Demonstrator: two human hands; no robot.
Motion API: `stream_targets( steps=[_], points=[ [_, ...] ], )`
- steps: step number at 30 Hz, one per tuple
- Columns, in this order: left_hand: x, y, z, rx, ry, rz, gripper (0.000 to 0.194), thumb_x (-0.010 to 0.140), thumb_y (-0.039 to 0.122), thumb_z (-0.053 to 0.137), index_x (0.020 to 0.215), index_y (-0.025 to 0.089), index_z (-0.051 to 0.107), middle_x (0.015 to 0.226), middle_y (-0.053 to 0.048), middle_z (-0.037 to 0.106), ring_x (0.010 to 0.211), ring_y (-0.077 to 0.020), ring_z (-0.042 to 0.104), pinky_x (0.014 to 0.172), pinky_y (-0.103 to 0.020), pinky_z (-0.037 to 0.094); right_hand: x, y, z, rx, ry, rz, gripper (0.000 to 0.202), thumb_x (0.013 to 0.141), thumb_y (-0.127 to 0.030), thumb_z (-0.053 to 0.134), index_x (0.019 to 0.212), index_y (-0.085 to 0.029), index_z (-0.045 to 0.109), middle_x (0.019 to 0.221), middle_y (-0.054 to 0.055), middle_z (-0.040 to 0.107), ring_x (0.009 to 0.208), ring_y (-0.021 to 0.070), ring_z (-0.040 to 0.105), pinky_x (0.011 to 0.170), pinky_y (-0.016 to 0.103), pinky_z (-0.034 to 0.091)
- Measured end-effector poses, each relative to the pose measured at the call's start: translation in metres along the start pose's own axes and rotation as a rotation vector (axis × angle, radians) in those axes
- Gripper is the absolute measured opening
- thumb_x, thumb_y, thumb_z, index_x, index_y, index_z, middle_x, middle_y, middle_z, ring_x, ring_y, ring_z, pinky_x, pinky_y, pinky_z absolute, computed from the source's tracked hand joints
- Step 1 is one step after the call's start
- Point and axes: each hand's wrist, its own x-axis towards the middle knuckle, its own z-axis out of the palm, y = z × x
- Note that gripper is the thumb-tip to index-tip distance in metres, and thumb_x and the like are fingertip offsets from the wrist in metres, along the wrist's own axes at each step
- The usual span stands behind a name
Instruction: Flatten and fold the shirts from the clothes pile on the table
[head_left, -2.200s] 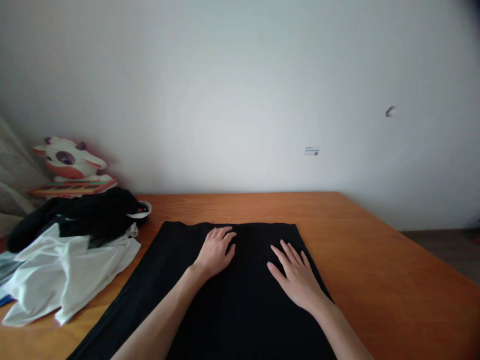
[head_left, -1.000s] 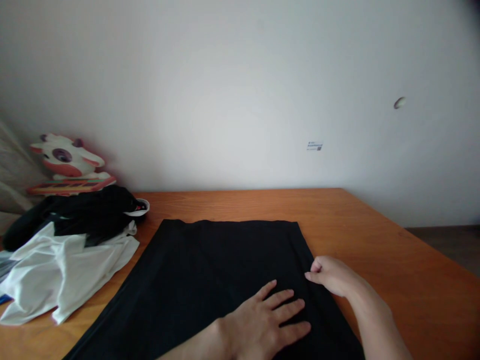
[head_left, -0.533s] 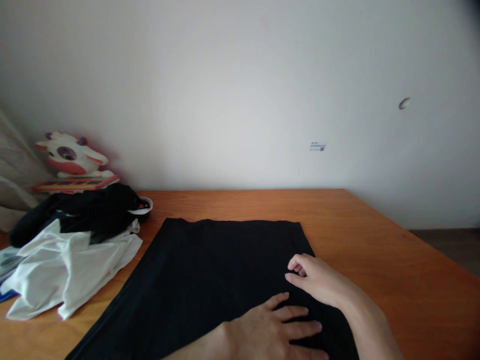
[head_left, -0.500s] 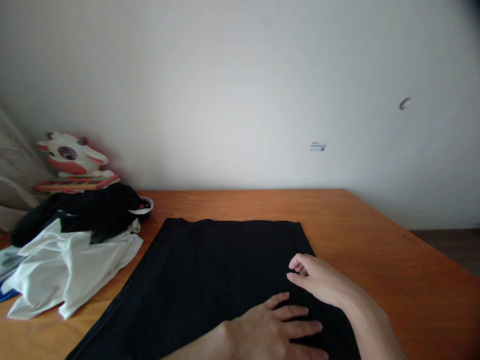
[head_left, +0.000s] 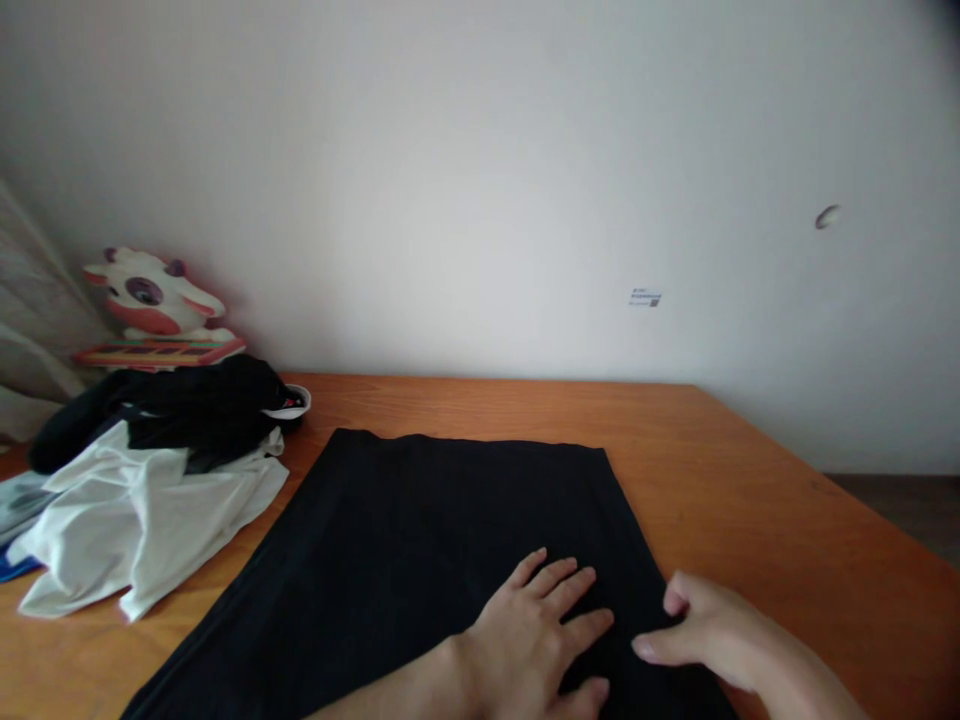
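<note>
A black cloth (head_left: 390,540), perhaps a garment, lies spread and mostly smooth on the wooden table. My left hand (head_left: 532,635) rests on its right part, palm down with the fingers spread. At the cloth's right edge is my right hand (head_left: 712,625). Its thumb lies over the cloth, apart from the bent forefinger, and no fabric shows between them. The other fingers of that hand are curled out of sight. The cloth's near end runs out of the bottom of the view.
On the left, a crumpled white cloth (head_left: 161,520) lies against a heap of black clothing (head_left: 187,410). Behind them stands a cow-shaped toy keyboard (head_left: 161,310). The wooden table (head_left: 750,480) meets a pale wall (head_left: 465,200) at the back.
My right hand has moved toward me and to the right, along the cloth's edge. My left hand has shifted slightly left and away from me. The view has tilted a little.
</note>
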Motion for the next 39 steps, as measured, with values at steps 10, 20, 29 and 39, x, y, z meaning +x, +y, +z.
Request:
stream_targets(
  steps=[10, 20, 29, 39],
  points=[
    [-0.001, -0.001, 0.001, 0.009, 0.019, 0.004, 0.059, 0.099, 0.055, 0.045, 0.150, 0.025, 0.047, 0.163, -0.011, 0.035, 0.149, -0.0331, 0.033, 0.124, -0.055, 0.021, -0.002, 0.015, 0.006, -0.045, -0.066, -0.038, 0.019, 0.064, -0.032, 0.069, 0.059, -0.025, 0.053, 0.058, 0.001, 0.064, 0.063, 0.0224, 0.065, 0.056, 0.029, 0.036],
    [-0.001, -0.001, 0.000, -0.040, 0.006, -0.004, 0.059, 0.099, 0.053, 0.047, 0.149, 0.024, 0.047, 0.163, -0.012, 0.035, 0.151, -0.0326, 0.030, 0.124, -0.055, 0.017, -0.005, 0.015, -0.004, -0.125, 0.022, -0.034, 0.017, 0.070, -0.034, 0.069, 0.063, -0.026, 0.055, 0.068, 0.003, 0.070, 0.074, 0.0272, 0.068, 0.067, 0.035, 0.044],
    [0.006, -0.007, -0.001, -0.438, 0.216, -0.089, 0.035, 0.092, 0.034, 0.058, 0.125, 0.027, 0.065, 0.141, -0.008, 0.061, 0.133, -0.0273, 0.055, 0.119, -0.050, 0.035, -0.023, -0.084, 0.007, 0.089, 0.346, -0.447, 0.027, 0.092, -0.048, 0.044, 0.089, -0.027, 0.061, 0.095, 0.008, 0.073, 0.087, 0.0252, 0.069, 0.076, 0.035, 0.051],
    [0.021, -0.037, -0.004, -1.130, 0.835, -0.548, 0.026, 0.094, 0.033, 0.044, 0.114, 0.020, 0.054, 0.127, -0.012, 0.062, 0.118, -0.0247, 0.062, 0.100, -0.043, 0.054, -0.002, -0.117, 0.095, 0.031, 0.623, -0.534, 0.052, 0.103, -0.047, 0.027, 0.132, -0.015, 0.055, 0.142, 0.022, 0.056, 0.135, 0.0336, 0.051, 0.110, 0.050, 0.043]
  ],
)
